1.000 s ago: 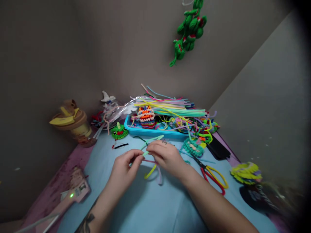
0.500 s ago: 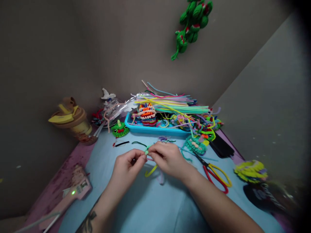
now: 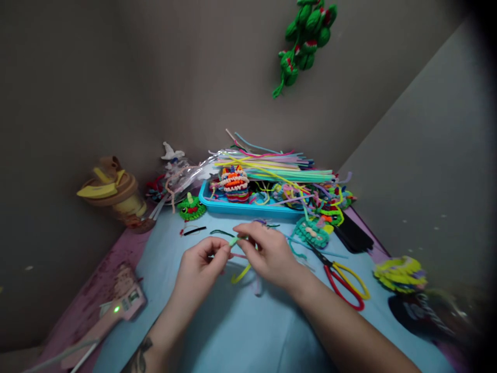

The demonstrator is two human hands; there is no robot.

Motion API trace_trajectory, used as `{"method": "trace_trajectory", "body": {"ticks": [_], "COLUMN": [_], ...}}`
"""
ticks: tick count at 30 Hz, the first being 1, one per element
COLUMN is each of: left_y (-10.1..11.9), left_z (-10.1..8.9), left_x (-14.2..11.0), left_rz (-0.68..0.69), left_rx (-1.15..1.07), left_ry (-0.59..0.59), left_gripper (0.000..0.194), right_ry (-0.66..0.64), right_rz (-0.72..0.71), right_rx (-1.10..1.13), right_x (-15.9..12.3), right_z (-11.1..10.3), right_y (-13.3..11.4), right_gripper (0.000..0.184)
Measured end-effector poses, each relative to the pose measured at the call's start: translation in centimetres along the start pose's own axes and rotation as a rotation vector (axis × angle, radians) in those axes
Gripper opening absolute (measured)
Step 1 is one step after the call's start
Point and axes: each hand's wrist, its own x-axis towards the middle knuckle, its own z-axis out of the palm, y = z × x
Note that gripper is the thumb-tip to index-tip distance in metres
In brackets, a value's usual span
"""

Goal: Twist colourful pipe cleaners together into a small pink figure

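Between my two hands is a short light-green pipe cleaner (image 3: 233,241), small and partly hidden by the fingers. My left hand (image 3: 204,261) pinches its left end between thumb and forefinger. The thumb and fingertips of my right hand (image 3: 266,251) close on the other end. Below the fingers, a yellow pipe cleaner (image 3: 241,273) with a bent end lies on the blue cloth (image 3: 233,326), beside pink and pale lilac pieces. A dark green strand (image 3: 222,231) and a thin black piece (image 3: 194,231) lie just beyond my left hand.
Scissors (image 3: 341,280) with red and yellow handles lie right of my right hand, near a teal fuzzy piece (image 3: 311,232). Behind stands a blue tray (image 3: 252,209) heaped with pipe cleaners. A pink glue gun (image 3: 124,305) with a lit green light rests at left, below a cup (image 3: 130,204).
The light-green piece, bunched up before, now shows as a straighter strip between the fingertips. My right forefinger has lifted and extended slightly, while my left hand has shifted very little.
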Motion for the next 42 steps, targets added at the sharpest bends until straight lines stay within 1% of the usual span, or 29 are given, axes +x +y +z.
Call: {"method": "trace_trajectory", "body": {"ticks": [2,5,8,10,12,14,18,21,23,24,26,28,30,33,36,37,40,42], "left_y": [-0.2,-0.5,-0.9,-1.3,-1.6,-1.8,-1.9,-1.8,-1.7,-1.6,-1.4,-1.1,-0.8,-0.4,0.0,0.1,0.4,0.3], "left_z": [0.0,0.1,0.1,0.1,0.1,0.1,0.2,0.2,0.2,0.1,0.0,0.0,0.0,0.0,-0.3,-0.4,-0.9,-1.0], "left_x": [0.0,-0.1,-0.1,-0.1,-0.1,-0.1,-0.2,-0.4,-0.4,-0.3,-0.3,-0.3,-0.3,-0.3,-0.3,-0.3,-0.3,-0.2], "left_rz": [0.041,0.162,0.305,0.391,0.469,0.532,0.664,0.742,0.710,0.664,0.528,0.386,0.293,0.270,0.283,0.278,0.235,0.206], "left_rx": [0.078,0.224,0.349,0.413,0.473,0.530,0.673,0.760,0.718,0.666,0.539,0.422,0.342,0.279,0.253,0.241,0.189,0.148], "left_ry": [0.029,0.048,0.068,0.074,0.065,0.061,0.077,0.052,0.056,0.068,0.093,0.104,0.106,0.126,0.140,0.120,0.005,-0.039], "left_gripper": [0.020,0.017,0.014,0.013,0.013,0.013,0.017,0.021,0.020,0.019,0.017,0.015,0.016,0.015,0.015,0.016,0.016,0.016], "right_ry": [-0.012,-0.076,-0.136,-0.156,-0.155,-0.141,-0.112,-0.172,-0.212,-0.211,-0.175,-0.147,-0.160,-0.173,-0.127,-0.108,-0.067,-0.072], "right_rz": [-0.083,-0.153,-0.148,-0.114,-0.061,0.024,0.291,0.469,0.505,0.481,0.382,0.292,0.282,0.304,0.265,0.244,0.163,0.096], "right_rx": [-0.054,-0.126,-0.172,-0.182,-0.151,-0.077,0.100,0.221,0.258,0.252,0.201,0.136,0.121,0.161,0.168,0.162,0.135,0.126], "right_x": [-0.1,-0.1,0.0,0.0,0.0,0.1,0.3,0.5,0.6,0.6,0.8,0.8,0.8,0.7,0.6,0.6,0.6,0.6], "right_z": [0.0,-0.1,-0.2,-0.1,0.1,0.4,1.0,1.2,0.9,0.7,0.1,-0.3,-0.6,-0.5,-0.6,-0.7,-1.1,-1.3], "right_y": [-0.2,-0.2,-0.2,-0.2,-0.3,-0.3,0.0,0.4,0.7,0.7,0.8,0.8,0.7,0.4,0.1,0.1,0.3,0.3], "right_gripper": [0.024,0.022,0.018,0.016,0.015,0.015,0.017,0.018,0.017,0.016,0.009,0.009,0.009,0.012,0.014,0.014,0.015,0.015]}}
